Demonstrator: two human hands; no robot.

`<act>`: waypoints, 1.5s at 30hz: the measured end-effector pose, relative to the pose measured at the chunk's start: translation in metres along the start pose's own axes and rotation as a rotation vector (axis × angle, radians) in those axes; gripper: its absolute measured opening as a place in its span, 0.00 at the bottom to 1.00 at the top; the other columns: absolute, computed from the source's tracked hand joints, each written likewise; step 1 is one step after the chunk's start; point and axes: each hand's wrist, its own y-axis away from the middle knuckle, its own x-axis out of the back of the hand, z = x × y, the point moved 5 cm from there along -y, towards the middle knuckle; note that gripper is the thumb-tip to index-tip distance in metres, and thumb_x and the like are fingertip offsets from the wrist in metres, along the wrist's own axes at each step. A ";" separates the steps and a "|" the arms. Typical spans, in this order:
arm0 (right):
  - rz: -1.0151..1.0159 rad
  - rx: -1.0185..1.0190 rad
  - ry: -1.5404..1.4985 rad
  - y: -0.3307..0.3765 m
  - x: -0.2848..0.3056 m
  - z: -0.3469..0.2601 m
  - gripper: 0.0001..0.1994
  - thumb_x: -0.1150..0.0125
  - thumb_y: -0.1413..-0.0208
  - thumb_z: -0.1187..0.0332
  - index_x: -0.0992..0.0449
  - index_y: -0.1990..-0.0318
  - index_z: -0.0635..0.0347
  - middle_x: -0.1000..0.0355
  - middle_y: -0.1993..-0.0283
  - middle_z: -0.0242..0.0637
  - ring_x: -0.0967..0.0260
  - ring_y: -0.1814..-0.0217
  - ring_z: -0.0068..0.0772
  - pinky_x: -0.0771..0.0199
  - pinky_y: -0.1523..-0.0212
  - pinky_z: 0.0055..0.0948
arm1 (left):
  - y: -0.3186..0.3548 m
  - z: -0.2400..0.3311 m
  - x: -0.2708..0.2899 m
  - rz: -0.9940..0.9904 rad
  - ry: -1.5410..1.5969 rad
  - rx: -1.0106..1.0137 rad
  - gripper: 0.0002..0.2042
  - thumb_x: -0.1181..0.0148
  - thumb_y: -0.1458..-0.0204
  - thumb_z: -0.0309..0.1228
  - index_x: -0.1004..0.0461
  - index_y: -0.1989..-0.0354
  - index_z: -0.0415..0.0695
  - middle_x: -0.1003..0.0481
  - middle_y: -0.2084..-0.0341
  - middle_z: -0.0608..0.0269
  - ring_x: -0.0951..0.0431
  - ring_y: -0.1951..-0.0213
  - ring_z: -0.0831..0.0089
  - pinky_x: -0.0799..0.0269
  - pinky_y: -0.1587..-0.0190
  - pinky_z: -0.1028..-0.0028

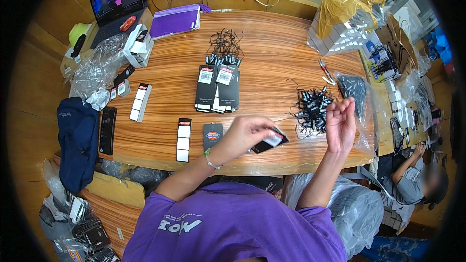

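My left hand (250,133), a beaded bracelet at its wrist, pinches a black hang tag (264,146) with a white sticker, tilted above the table's near edge. To the right, my right hand (341,123) is raised with its fingertips drawn together; anything between them is too small to make out. Beside it lies a heap of black hang-tag strings (313,109). A dark hang tag (212,133) with a coloured emblem lies left of my left hand, next to a strip of white labels (183,140). Farther back are two stacks of strung tags (206,92), their cords (225,43) spread behind.
A clear bag of black pieces (353,90) and red-handled snips (325,70) lie at right, near a bagged block of white boxes (335,36). A phone (107,131), label stack (140,103), purple notebook (174,22) and laptop (116,7) occupy the left. A co-worker (412,179) sits far right.
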 end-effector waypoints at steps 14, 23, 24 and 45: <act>-0.384 0.444 1.490 0.049 -0.074 0.070 0.03 0.41 0.61 0.79 0.31 0.79 0.65 0.35 0.80 0.37 0.39 0.79 0.32 0.39 0.77 0.27 | 0.000 0.034 0.023 0.359 -0.033 -0.269 0.08 0.41 0.55 0.18 0.28 0.66 0.36 0.26 0.71 0.64 0.25 0.66 0.80 0.26 0.63 0.82; -0.407 0.540 1.553 0.049 -0.080 0.079 0.04 0.42 0.63 0.80 0.32 0.79 0.64 0.36 0.81 0.38 0.39 0.79 0.35 0.39 0.76 0.30 | 0.000 0.037 0.021 0.331 -0.043 -0.254 0.05 0.41 0.55 0.19 0.28 0.68 0.37 0.25 0.70 0.63 0.24 0.67 0.80 0.25 0.64 0.81; -0.404 0.545 1.553 0.048 -0.080 0.079 0.04 0.42 0.63 0.80 0.32 0.79 0.64 0.37 0.81 0.38 0.39 0.79 0.35 0.39 0.77 0.30 | 0.000 0.036 0.021 0.332 -0.043 -0.251 0.05 0.41 0.55 0.19 0.28 0.69 0.37 0.25 0.70 0.62 0.24 0.67 0.80 0.25 0.64 0.82; -0.197 -0.179 1.034 0.034 -0.027 0.105 0.04 0.39 0.56 0.77 0.28 0.76 0.65 0.34 0.80 0.30 0.38 0.77 0.20 0.40 0.78 0.20 | 0.007 0.037 0.023 0.332 -0.328 -0.262 0.04 0.39 0.57 0.20 0.25 0.71 0.34 0.25 0.73 0.61 0.25 0.71 0.80 0.27 0.69 0.82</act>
